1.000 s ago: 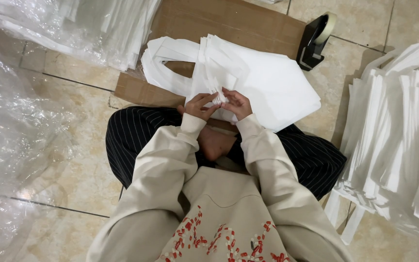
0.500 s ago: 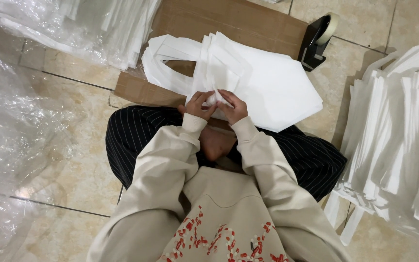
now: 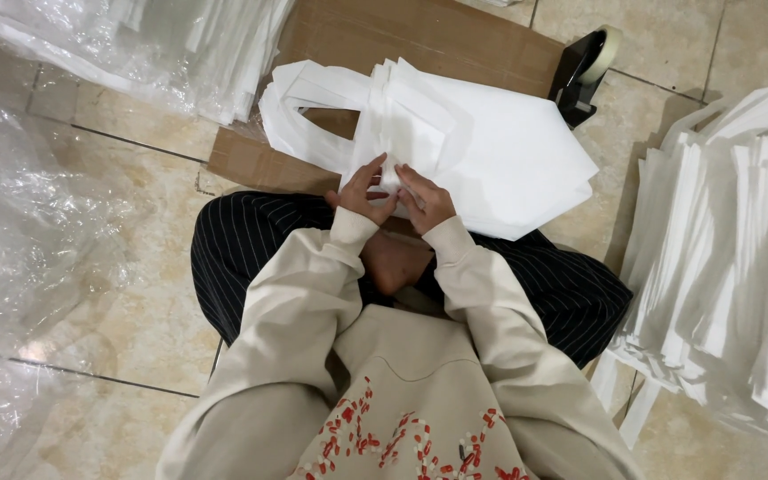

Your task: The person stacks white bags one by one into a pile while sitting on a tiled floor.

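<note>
Head view: stack of white bags (image 3: 491, 160) laid on cardboard sheet (image 3: 420, 40), just beyond hands. Near edge of stack pinched by left hand (image 3: 362, 191) and right hand (image 3: 427, 200), fingers closed narrow on fabric, hands touching. Tape dispenser (image 3: 584, 71) seen far right of right hand.

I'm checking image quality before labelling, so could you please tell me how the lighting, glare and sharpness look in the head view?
Head view: soft, even lighting; the white bags are bright, folds still readable; glare patches on the clear plastic sheeting; a soft shadow beside the tape dispenser; both hands, left and right, look sharp.
</note>
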